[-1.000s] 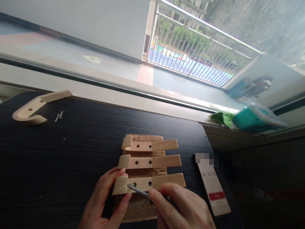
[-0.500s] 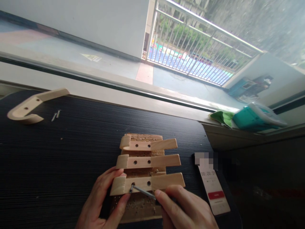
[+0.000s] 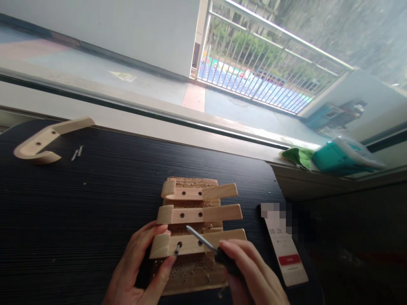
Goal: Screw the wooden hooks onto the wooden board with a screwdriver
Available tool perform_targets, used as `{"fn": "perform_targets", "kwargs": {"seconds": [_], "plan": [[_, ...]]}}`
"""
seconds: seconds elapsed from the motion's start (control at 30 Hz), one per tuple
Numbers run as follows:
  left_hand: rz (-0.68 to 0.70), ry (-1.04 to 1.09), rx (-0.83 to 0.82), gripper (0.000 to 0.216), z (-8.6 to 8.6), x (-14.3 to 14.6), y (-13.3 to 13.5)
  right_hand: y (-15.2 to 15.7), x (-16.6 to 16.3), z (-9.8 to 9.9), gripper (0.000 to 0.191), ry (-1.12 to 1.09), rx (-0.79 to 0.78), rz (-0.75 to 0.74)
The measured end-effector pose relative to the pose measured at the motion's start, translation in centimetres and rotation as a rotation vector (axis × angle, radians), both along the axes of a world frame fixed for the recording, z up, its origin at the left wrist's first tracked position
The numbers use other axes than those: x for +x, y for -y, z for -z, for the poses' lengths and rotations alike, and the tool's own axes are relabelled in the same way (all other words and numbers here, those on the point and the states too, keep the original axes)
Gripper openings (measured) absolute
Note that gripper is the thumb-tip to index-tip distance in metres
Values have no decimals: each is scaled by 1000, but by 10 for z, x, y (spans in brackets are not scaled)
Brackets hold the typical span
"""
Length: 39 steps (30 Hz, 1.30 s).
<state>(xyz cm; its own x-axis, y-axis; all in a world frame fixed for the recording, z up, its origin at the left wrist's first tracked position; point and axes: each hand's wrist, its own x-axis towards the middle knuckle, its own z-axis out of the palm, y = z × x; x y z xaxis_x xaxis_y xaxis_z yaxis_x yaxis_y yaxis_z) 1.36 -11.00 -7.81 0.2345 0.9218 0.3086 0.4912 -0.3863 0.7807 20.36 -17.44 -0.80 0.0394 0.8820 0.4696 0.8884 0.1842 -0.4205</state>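
Note:
My right hand [image 3: 254,271] is closed around the black handle of a screwdriver [image 3: 203,239], whose metal tip is above the nearest wooden hook and apart from the screw. That screw [image 3: 178,248] leans out of the left hole of the nearest wooden hook [image 3: 190,244]. My left hand [image 3: 140,262] grips this hook's curled end, its thumb touching or very close to the screw. Beneath lies a wooden board [image 3: 190,286] pitted with many small holes. Across it, farther off, lie a middle hook [image 3: 187,215] and a far hook [image 3: 187,193], both with dark fasteners in their holes.
A loose wooden hook [image 3: 38,144] lies at the black table's far left, with a few screws [image 3: 77,153] beside it. A phone [image 3: 288,254] showing a timer lies to the right. On the window ledge are a green cloth [image 3: 300,157] and a teal box [image 3: 343,159].
The screwdriver tip has lifted off the screw and moved up and right. My left hand keeps its grip, and the screw still leans in the hole.

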Motion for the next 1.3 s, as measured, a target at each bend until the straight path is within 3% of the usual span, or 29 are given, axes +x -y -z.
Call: {"fn": "perform_targets", "kwargs": {"seconds": [0.1, 0.2, 0.33, 0.43, 0.67, 1.3], "plan": [[-9, -7, 14, 38, 2, 1, 0, 0, -9, 2, 40, -170, -89, 40], [-15, -26, 33, 39, 3, 0, -1, -11, -19, 2, 32, -280, -148, -48], [-2, -55, 71, 38, 1, -1, -2, -28, -37, 8, 17, -423, -193, -56], [14, -58, 99, 39, 2, -3, -2, -35, -47, 12, 15, -405, -148, -114], [22, -49, 98, 39, 4, -5, -2, -38, -50, 16, 10, -322, -157, -100], [6, 2, 45, 41, 3, -3, -1, -39, -46, 11, 22, -235, -195, -39]]}}
